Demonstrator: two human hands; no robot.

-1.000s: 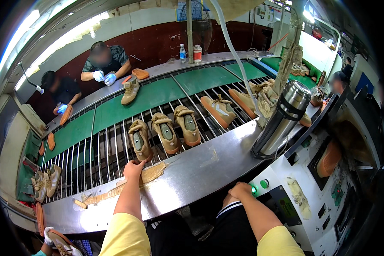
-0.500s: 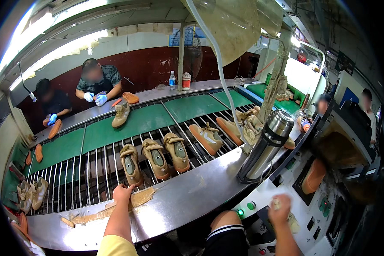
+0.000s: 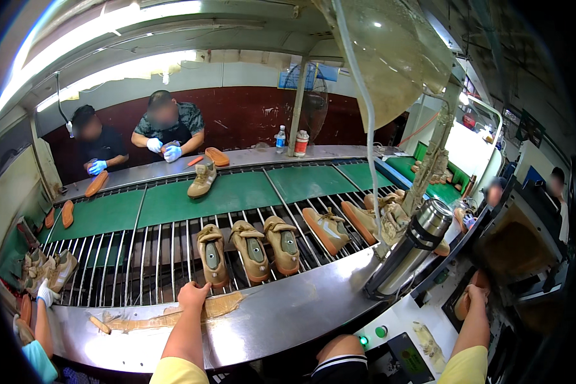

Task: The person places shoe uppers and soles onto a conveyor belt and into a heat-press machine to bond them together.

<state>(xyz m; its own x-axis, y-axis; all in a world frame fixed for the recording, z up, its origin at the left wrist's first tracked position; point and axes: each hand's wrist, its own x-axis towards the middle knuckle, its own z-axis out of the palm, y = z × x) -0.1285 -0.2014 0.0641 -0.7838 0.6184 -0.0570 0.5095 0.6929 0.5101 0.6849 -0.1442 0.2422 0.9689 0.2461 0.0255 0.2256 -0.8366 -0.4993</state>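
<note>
My left hand [image 3: 193, 296] rests on the near metal edge of the conveyor, thumb stretched out toward the nearest end of a tan shoe [image 3: 212, 259]. Its other fingers are partly hidden, and nothing shows in it. Two more tan shoes [image 3: 251, 255] [image 3: 281, 248] stand to the right of that one on the metal rods. At the lower right, my right hand [image 3: 478, 293] is closed on a shoe with an orange sole [image 3: 461, 308], which lies in a dark recess of the machine. The fingertips are hard to make out there.
A steel thermos [image 3: 411, 249] stands on the ledge [image 3: 288, 313] between my hands. Green lit buttons [image 3: 381, 331] sit on the white machine panel [image 3: 400, 313]. Across the green belt [image 3: 173, 203], two people [image 3: 166, 125] [image 3: 96, 144] handle parts. A co-worker's gloved hand [image 3: 47, 293] touches shoes at far left.
My right hand has moved right and up from above the panel onto the shoe in the machine. A co-worker's gloved hand has come in at far left. The whole view has shifted.
</note>
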